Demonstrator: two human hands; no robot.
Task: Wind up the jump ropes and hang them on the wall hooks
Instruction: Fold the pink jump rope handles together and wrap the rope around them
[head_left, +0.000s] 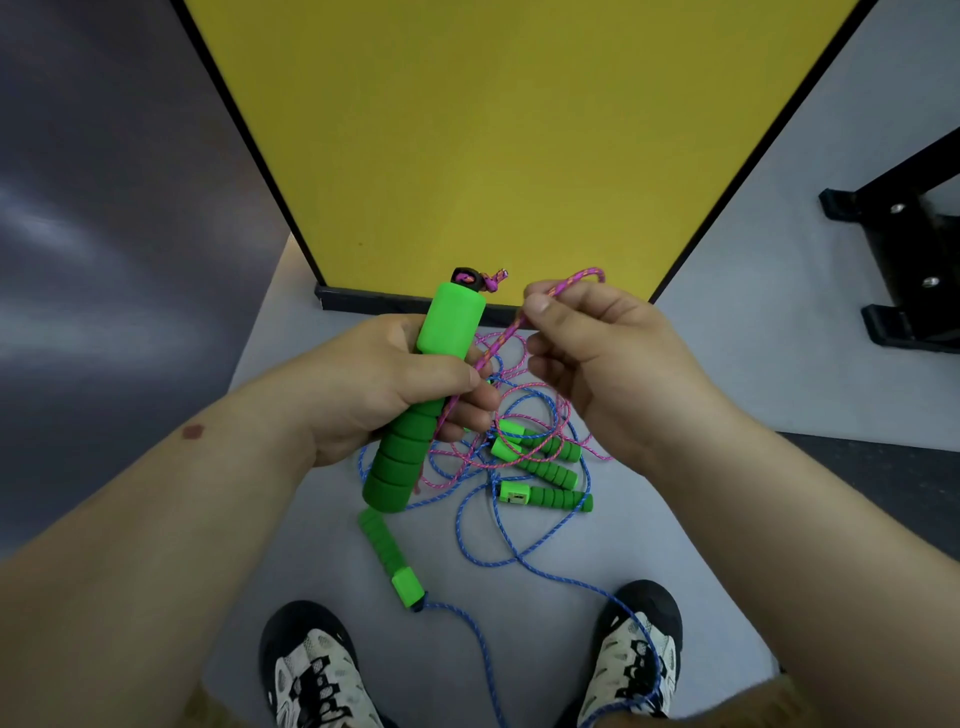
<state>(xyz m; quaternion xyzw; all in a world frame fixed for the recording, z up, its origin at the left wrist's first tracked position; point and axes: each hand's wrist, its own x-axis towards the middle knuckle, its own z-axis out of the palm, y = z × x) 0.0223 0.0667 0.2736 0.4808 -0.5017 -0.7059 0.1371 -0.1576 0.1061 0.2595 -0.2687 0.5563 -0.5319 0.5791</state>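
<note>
Pink cord (563, 283) is pinched between right hand (597, 353) thumb and forefinger, looped above them; left hand (395, 384) fingers clamp the green handle (415, 410). Winding has barely begun: next, lay turns round that handle. Other ropes (524, 467) lie tangled on grey floor (291, 519) below, probably two. Yellow panel (493, 145) ahead; no hooks visible.

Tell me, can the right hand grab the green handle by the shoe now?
Probably not yet. The right hand is pinching the pink rope, and that green handle lies on the floor far below.
</note>
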